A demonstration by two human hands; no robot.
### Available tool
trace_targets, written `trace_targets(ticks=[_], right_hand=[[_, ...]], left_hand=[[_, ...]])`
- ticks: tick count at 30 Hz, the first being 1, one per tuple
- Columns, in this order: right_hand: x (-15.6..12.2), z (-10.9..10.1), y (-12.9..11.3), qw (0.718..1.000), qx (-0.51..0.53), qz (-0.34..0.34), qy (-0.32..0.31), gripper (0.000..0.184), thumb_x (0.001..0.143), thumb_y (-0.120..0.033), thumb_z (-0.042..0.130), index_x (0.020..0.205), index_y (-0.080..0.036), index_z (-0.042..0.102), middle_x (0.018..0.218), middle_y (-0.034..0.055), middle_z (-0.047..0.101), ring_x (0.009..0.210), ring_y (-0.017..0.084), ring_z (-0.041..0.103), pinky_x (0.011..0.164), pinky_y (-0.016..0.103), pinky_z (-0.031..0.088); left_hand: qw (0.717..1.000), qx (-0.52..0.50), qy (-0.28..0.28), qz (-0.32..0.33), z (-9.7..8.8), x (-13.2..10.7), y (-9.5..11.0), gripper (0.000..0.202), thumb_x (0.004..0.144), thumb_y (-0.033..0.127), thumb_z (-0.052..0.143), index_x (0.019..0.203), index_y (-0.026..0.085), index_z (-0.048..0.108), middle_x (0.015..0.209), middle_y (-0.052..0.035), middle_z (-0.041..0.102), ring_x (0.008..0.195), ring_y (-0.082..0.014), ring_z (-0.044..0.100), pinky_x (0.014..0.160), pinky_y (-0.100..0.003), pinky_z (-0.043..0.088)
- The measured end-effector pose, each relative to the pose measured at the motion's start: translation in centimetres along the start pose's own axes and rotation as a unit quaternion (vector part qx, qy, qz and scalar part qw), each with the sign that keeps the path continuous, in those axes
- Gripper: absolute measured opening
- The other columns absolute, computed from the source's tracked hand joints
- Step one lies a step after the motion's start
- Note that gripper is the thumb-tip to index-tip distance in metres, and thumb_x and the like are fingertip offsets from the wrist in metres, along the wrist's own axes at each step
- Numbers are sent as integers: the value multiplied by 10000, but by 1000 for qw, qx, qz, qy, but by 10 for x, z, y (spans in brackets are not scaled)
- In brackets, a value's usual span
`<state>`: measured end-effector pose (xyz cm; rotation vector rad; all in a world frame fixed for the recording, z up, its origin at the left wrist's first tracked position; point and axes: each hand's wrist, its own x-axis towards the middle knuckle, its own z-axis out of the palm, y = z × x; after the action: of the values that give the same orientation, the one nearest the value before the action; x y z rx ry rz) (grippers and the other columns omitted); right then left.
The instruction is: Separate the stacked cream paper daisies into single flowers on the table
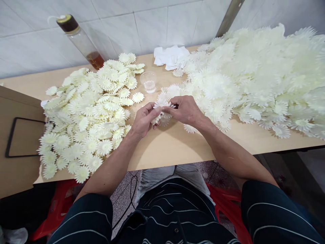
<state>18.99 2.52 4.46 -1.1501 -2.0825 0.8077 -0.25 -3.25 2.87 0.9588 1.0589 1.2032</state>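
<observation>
Both my hands meet over the middle of the table, on a pale artificial flower head (161, 102). My left hand (145, 119) grips it from the left, thumb on top. From the right, the thumb and fingers of my right hand (185, 109) pinch its petals. Whether it is one petal layer or several stacked is hard to make out. To the left lies a heap of cream flower heads (83, 115). On the right is a larger pile of whiter petal pieces (243, 78). A small clear plastic cup (148, 81) stands just beyond my hands.
A tall bottle with amber liquid (86, 47) leans in view against the tiled wall at the back left. White paper (170, 57) lies at the back. A cardboard box (20, 135) stands at the left edge. Red stool parts (57, 206) show below the table (162, 154).
</observation>
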Motion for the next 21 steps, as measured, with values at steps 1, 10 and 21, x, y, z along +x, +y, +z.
trace_targets(ticks=[1, 10, 21], right_hand=[[0, 0, 0, 1000, -3, 1, -2, 649, 963, -561, 799, 592, -216, 392, 569, -45, 358, 635, 117, 324, 625, 334, 248], [0, -6, -1, 998, 37, -1, -46, 815, 905, -890, 717, 591, -230, 356, 580, -51, 313, 633, 111, 286, 591, 320, 233], [-3, -14, -6, 988, 123, 16, -89, 708, 877, -724, 850, 586, -225, 441, 553, -61, 385, 566, 91, 351, 555, 306, 267]], left_hand=[[1000, 13, 11, -3, 1, 0, 0, 611, 632, 656, 1049, 916, 213, 738, 737, 9, 680, 510, -95, 529, 393, -235, 330], [998, 9, 47, -29, 0, 0, 5, 461, 673, 522, 1018, 772, 203, 701, 654, 26, 608, 489, -94, 514, 400, -232, 317], [994, 4, 103, -21, -1, 4, 5, 477, 653, 493, 1023, 708, 208, 645, 606, 38, 591, 470, -88, 486, 400, -228, 320]])
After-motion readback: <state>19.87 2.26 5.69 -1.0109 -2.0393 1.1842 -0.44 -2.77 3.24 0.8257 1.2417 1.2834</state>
